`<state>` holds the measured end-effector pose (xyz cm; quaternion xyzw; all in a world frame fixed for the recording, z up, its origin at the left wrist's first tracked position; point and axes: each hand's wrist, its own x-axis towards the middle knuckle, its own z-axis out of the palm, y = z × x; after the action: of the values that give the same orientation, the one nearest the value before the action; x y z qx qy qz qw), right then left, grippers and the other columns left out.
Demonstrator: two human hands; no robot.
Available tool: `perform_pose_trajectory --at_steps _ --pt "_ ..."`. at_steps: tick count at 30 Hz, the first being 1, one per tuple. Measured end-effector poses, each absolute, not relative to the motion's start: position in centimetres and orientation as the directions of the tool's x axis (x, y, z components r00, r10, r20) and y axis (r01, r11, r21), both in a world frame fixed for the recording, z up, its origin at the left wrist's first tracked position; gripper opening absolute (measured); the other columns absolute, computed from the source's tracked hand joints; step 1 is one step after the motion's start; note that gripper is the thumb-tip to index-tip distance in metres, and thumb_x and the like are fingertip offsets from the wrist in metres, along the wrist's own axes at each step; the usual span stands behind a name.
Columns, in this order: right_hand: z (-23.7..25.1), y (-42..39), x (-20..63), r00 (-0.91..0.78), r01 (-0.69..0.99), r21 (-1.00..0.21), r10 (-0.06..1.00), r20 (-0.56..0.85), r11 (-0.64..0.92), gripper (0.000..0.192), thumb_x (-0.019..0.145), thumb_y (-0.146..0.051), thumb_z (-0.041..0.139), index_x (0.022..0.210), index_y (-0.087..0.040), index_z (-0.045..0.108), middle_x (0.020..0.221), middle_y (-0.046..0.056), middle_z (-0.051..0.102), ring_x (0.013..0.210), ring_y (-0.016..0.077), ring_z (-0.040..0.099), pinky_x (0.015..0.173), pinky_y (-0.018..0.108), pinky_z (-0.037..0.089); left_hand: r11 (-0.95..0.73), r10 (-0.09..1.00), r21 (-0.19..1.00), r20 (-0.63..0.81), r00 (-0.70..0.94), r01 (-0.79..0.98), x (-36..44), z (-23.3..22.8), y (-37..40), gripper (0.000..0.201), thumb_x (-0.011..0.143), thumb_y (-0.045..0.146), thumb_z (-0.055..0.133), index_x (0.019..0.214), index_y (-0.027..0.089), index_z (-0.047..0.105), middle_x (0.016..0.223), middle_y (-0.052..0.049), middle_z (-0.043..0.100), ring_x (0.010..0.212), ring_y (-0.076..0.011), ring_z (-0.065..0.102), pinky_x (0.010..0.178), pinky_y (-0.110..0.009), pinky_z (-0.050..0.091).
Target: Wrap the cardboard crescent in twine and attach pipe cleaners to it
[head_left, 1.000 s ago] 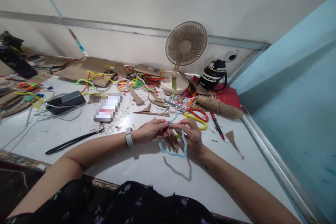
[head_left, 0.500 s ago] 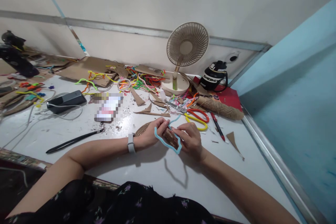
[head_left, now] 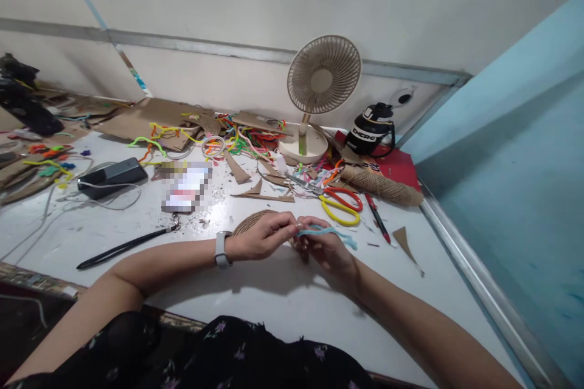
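Observation:
A light blue pipe cleaner (head_left: 336,233) runs from between my fingertips to the right, lying across my right hand. My left hand (head_left: 267,236) has its thumb and fingers pinched together at the pipe cleaner's left end. Close against it, my right hand (head_left: 329,250) is closed with curled fingers around the same spot. Beneath both hands is a brown piece wound with twine (head_left: 250,220); its curved left edge shows behind my left hand, and a darker part shows below my fingers. My hands hide the rest of it.
Beyond my hands lie scissors with red and yellow handles (head_left: 340,205), a red pen (head_left: 378,219), a twine roll (head_left: 383,185) and cardboard scraps (head_left: 237,167). A small fan (head_left: 303,144) and black flask (head_left: 370,130) stand behind. A phone (head_left: 187,188) and power bank (head_left: 113,177) lie left.
The pipe cleaner, which looped down in front of my hands, now points right across my right hand. My left hand has turned palm down, and my fingertips have come together.

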<state>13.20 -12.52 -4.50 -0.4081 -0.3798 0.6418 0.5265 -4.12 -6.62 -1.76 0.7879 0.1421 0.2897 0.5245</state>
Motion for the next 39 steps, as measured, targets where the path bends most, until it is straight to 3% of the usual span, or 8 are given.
perform_pose_trajectory --at_steps 5,10,13,19,24,29,32,39 --pt "-4.1 -11.9 14.0 -0.205 -0.369 -0.906 0.969 -0.136 -0.205 0.031 0.065 -0.042 0.081 0.064 -0.018 0.062 0.061 -0.001 0.058 0.057 0.0135 0.055 0.056 0.027 0.043 -0.588 0.285 0.806 0.284 0.915 -0.066 -4.4 -1.0 -5.4 0.037 0.097 0.040 0.036 0.078 0.018 0.057 0.077 -0.008 0.059 0.074 -0.0169 0.054 0.073 -0.028 0.042" --pt "-4.9 -11.7 14.3 -0.178 -0.276 -0.946 0.976 -0.126 -0.173 0.033 0.065 -0.045 0.080 0.064 -0.018 0.061 0.057 -0.003 0.056 0.051 0.0118 0.050 0.051 0.025 0.038 -0.665 0.172 0.745 0.211 0.962 -0.045 -4.4 -0.5 -4.4 0.037 0.097 0.039 0.037 0.081 0.018 0.063 0.079 -0.010 0.063 0.074 -0.0176 0.056 0.073 -0.027 0.042" --pt "-4.7 -11.5 14.9 -0.113 -0.113 -0.989 0.990 -0.081 -0.094 0.030 0.071 -0.044 0.076 0.066 -0.018 0.061 0.055 -0.003 0.052 0.051 0.0107 0.044 0.049 0.024 0.034 -0.622 0.209 0.783 0.168 0.963 -0.002 -4.4 -0.5 -4.2 0.036 0.096 0.042 0.041 0.082 0.018 0.063 0.074 -0.007 0.062 0.068 -0.0153 0.054 0.068 -0.025 0.042" --pt "-3.9 -10.7 16.0 0.063 0.006 -0.990 0.988 0.139 0.139 0.027 0.081 -0.048 0.063 0.071 -0.023 0.061 0.064 0.000 0.052 0.059 0.0152 0.045 0.054 0.029 0.040 -0.372 0.442 0.928 0.150 0.884 0.028 -4.4 -0.8 -4.2 0.044 0.099 0.047 0.027 0.085 0.017 0.055 0.077 -0.005 0.059 0.069 -0.0132 0.053 0.068 -0.025 0.043" --pt "-3.5 -10.8 15.6 0.080 0.021 -0.986 0.983 0.165 0.164 0.023 0.081 -0.044 0.061 0.074 -0.023 0.059 0.064 -0.001 0.049 0.055 0.0142 0.043 0.051 0.029 0.040 -0.270 0.399 0.963 0.104 0.911 0.008 -4.3 -1.4 -4.5 0.037 0.098 0.050 0.031 0.095 0.017 0.050 0.080 -0.005 0.060 0.068 -0.0117 0.052 0.064 -0.024 0.042" --pt "-3.3 -11.2 15.1 0.044 -0.107 -0.994 0.999 0.027 0.032 0.019 0.073 -0.036 0.066 0.069 -0.022 0.054 0.059 -0.003 0.047 0.053 0.0125 0.042 0.050 0.027 0.038 -0.111 0.326 0.994 0.029 0.945 0.008 -4.2 -1.8 -4.7 0.036 0.097 0.051 0.034 0.099 0.018 0.047 0.079 -0.004 0.061 0.065 -0.0115 0.055 0.054 -0.022 0.039" --pt "-3.7 -11.3 15.1 0.053 -0.097 -0.995 0.998 -0.029 -0.023 0.015 0.071 -0.030 0.065 0.065 -0.021 0.054 0.057 -0.004 0.048 0.053 0.0114 0.042 0.052 0.026 0.037 -0.091 0.262 0.996 0.047 0.964 -0.024 -4.2 -1.9 -4.7 0.035 0.098 0.050 0.034 0.097 0.018 0.047 0.078 -0.004 0.061 0.064 -0.0109 0.056 0.052 -0.022 0.038" --pt "-3.3 -11.4 14.8 0.064 -0.151 -0.988 0.997 -0.034 -0.024 0.020 0.070 -0.034 0.068 0.066 -0.021 0.054 0.058 -0.004 0.049 0.054 0.0114 0.044 0.052 0.026 0.037 -0.113 0.286 0.993 0.075 0.955 -0.044 -4.1 -2.2 -4.8 0.033 0.098 0.049 0.035 0.097 0.018 0.047 0.077 -0.003 0.061 0.060 -0.0091 0.053 0.051 -0.020 0.038"
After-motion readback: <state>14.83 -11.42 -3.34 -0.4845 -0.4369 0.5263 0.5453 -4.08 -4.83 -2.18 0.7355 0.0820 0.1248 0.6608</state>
